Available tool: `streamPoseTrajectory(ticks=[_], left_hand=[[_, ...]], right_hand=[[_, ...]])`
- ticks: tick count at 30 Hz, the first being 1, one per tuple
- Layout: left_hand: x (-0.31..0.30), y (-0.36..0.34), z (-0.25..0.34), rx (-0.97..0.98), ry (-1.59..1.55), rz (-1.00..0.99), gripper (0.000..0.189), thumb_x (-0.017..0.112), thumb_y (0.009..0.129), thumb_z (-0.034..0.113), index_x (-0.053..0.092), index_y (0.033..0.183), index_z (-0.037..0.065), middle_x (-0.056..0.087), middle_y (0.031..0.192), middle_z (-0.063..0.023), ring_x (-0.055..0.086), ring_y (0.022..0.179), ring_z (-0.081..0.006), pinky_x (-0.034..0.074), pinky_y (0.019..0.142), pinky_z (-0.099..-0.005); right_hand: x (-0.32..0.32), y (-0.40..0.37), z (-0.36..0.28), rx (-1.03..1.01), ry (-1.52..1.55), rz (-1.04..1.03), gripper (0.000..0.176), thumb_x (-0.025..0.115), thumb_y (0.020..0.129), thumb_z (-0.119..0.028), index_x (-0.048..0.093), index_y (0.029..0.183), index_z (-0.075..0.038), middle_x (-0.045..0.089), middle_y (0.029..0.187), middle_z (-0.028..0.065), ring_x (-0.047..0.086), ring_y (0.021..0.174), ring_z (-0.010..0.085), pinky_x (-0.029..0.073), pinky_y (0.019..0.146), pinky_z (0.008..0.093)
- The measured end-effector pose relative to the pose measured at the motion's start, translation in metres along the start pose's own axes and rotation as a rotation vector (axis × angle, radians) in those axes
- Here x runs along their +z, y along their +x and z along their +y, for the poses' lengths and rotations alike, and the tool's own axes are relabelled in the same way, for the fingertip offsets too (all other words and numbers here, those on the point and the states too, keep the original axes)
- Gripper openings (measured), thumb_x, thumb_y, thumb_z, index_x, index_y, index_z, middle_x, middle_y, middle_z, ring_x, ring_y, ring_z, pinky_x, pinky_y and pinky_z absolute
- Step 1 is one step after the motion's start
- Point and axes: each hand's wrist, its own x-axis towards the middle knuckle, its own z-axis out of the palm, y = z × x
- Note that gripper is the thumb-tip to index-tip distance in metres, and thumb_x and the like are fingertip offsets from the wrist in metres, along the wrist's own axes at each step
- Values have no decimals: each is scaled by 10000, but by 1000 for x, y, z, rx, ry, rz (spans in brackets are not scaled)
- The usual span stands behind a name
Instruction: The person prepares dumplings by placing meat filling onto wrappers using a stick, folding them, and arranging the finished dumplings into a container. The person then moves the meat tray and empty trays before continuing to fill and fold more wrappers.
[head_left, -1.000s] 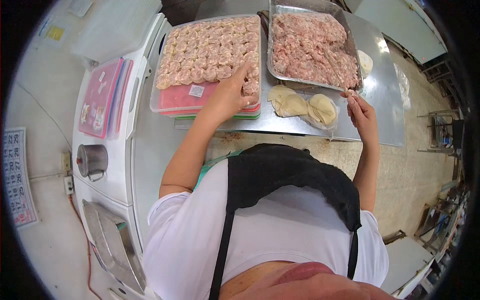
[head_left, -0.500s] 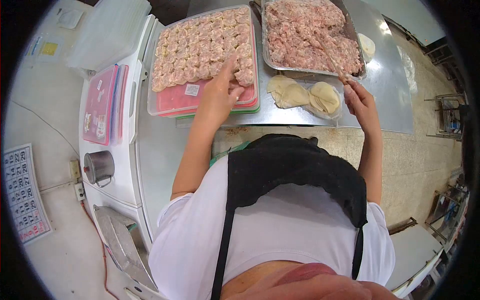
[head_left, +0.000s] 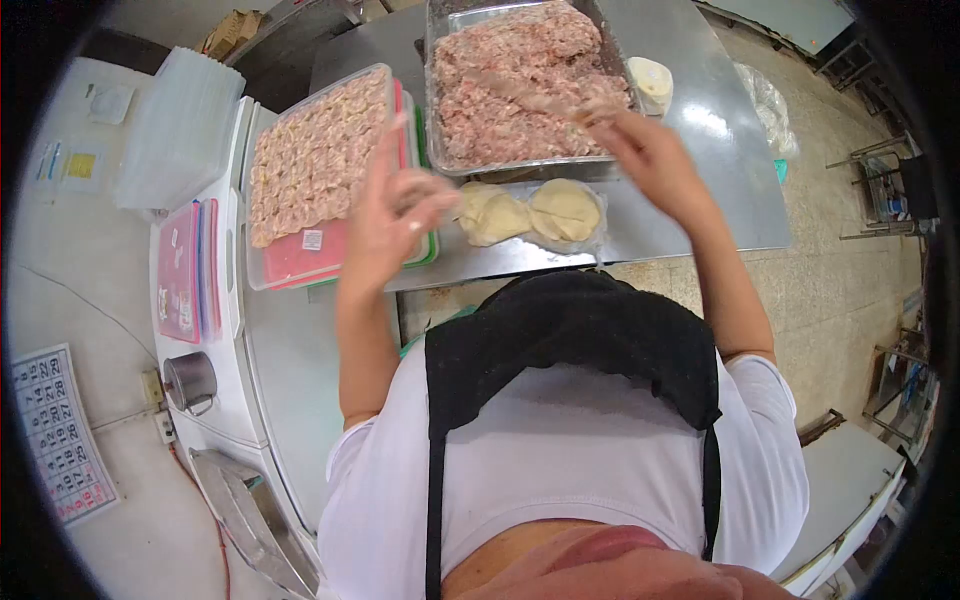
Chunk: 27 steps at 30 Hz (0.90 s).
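Note:
Over the lower right corner of a lidded-style tray of filled dumplings hovers my left hand, blurred, its fingers apart and nothing visible in them. My right hand grips a flat spreading stick coated with meat, its tip over the minced meat in a metal pan. Round dough wrappers lie in two overlapping piles on plastic, near the table's front edge, between my hands.
A metal table carries the pan and trays. Beside the pan is a white round item. To the left stand a white appliance, clear stacked lids, a pink tray stack and a metal pot.
The view has shifted, so the table items appear further left. My left hand has drawn back from the dumplings towards the wrappers. My right hand has swung the stick to lie across the meat.

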Motion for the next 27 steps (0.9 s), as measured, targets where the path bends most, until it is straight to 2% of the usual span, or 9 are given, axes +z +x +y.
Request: streamPoseTrajectory(ticks=[2, 4, 7, 9, 12, 15, 21, 23, 27], left_hand=[[45, 22, 1, -48, -352, -251, 669, 676, 848, 77, 356, 1433, 18, 663, 941, -98, 627, 775, -140, 517, 692, -274], [83, 32, -9, -96, -398, -321, 662, 666, 856, 60, 355, 1439, 39, 657, 960, -107, 622, 798, -137, 521, 721, -267], [125, 34, -32, 7, -204, -412, 572, 683, 854, 117, 456, 1378, 76, 643, 1055, -118, 619, 838, -159, 518, 728, -287], [149, 36, -55, 101, 258, -405, 443, 707, 818, 150, 577, 1238, 98, 625, 1046, -121, 603, 911, -231, 498, 790, -343], [182, 31, -92, 332, 642, -185, 374, 720, 778, 170, 624, 1131, 94, 596, 986, -139, 569, 949, -311, 458, 867, -397], [194, 26, -108, 266, 668, -108, 279, 708, 771, 153, 650, 1031, 69, 575, 925, -125, 535, 967, -338, 419, 910, -419], [181, 24, -107, 98, 365, -29, 151, 674, 817, 134, 677, 930, 33, 632, 950, -122, 586, 964, -316, 467, 857, -385], [177, 23, -102, 171, 358, 24, 140, 650, 861, 145, 670, 918, 20, 658, 905, -115, 625, 874, -271, 488, 802, -357], [166, 22, -103, -102, 122, 277, 133, 637, 898, 145, 653, 939, 19, 658, 881, -43, 597, 798, -116, 484, 724, -267]], right_hand=[[10, 5, -2, -307, -102, -136, 252, 528, 959, -213, 627, 1108, -36, 654, 889, 166, 630, 794, 334, 491, 729, 414], [0, 21, 22, -185, -210, -213, 248, 523, 956, -227, 636, 1079, -44, 656, 914, 178, 628, 838, 358, 491, 740, 429], [-13, 62, 92, -10, -299, -315, 243, 508, 943, -254, 645, 1016, -67, 660, 926, 201, 641, 913, 360, 493, 755, 456], [-19, 85, 128, -79, -485, -269, 214, 518, 905, -235, 659, 922, -75, 678, 835, 187, 658, 785, 384, 506, 690, 484], [-15, 110, 161, -172, -786, -317, 162, 542, 828, -151, 667, 813, -50, 681, 785, 172, 674, 722, 342, 524, 613, 457], [16, 94, 163, -406, -714, -219, 138, 555, 771, -111, 670, 736, -43, 680, 754, 159, 681, 689, 305, 533, 560, 421], [-35, 84, 143, -402, -705, -334, 123, 555, 789, -103, 663, 763, -49, 674, 739, 137, 686, 698, 285, 538, 567, 411], [-41, 93, 151, -311, -769, -389, 124, 553, 798, -105, 659, 766, -50, 677, 757, 131, 688, 710, 280, 540, 574, 411], [-1, 97, 161, -363, -688, -305, 165, 523, 865, -201, 645, 853, -90, 671, 825, 107, 671, 769, 297, 533, 624, 427]])
